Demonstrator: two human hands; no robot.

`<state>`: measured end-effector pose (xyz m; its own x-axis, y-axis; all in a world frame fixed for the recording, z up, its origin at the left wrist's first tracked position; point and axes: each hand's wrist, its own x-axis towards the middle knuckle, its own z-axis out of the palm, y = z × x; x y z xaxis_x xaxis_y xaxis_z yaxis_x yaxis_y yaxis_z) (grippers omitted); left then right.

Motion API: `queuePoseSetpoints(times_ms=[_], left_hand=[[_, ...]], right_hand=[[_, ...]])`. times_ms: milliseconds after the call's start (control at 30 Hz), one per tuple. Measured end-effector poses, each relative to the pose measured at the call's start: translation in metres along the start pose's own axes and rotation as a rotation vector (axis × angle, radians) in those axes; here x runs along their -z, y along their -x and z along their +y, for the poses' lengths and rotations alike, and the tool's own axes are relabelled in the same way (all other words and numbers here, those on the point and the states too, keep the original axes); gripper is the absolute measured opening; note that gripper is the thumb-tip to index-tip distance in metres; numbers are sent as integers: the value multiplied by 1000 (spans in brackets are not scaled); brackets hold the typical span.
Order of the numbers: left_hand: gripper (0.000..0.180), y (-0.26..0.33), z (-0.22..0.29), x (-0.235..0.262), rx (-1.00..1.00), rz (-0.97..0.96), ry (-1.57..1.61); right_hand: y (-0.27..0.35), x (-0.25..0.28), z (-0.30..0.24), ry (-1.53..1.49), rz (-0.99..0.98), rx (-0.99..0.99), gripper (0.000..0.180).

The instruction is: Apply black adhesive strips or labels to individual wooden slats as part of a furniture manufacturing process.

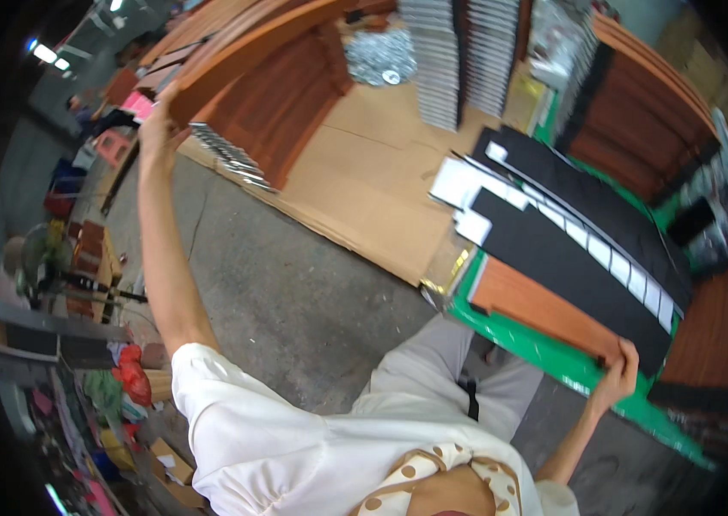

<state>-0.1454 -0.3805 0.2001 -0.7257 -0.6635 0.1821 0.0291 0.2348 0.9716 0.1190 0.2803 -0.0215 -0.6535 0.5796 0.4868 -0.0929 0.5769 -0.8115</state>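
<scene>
At the upper left, my left hand [158, 131] reaches out with its fingers closed round the near end of a reddish-brown wooden board [248, 53], at the top of a stack of similar boards [308, 99]. On the right, my right hand [617, 375] is closed on the right end of another orange-brown board [544, 311]. That board lies along the near edge of a green-covered table [510, 334]. Beside it, farther in, are black panels [562, 245] with a row of white labels [587, 240] and some white sheets [467, 185].
Brown cardboard [373, 163] covers the surface ahead, with tall stacks of silvery-edged pieces [433, 73] and a silvery plastic bundle [381, 57] on it. More brown panels [639, 120] stand at the far right. Far left, a person [85, 112] is near a red stool [112, 146].
</scene>
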Motion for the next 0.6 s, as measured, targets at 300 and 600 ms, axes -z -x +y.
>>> queuePoseSetpoints(times_ms=[300,600], left_hand=[[50,201,-55,-47,87,-611,306],[41,347,-88,-160,196,-1207,91]], right_hand=[[-16,-53,-113,221,-73,871,36],[-19,-15,-70,658,-366,640,39]])
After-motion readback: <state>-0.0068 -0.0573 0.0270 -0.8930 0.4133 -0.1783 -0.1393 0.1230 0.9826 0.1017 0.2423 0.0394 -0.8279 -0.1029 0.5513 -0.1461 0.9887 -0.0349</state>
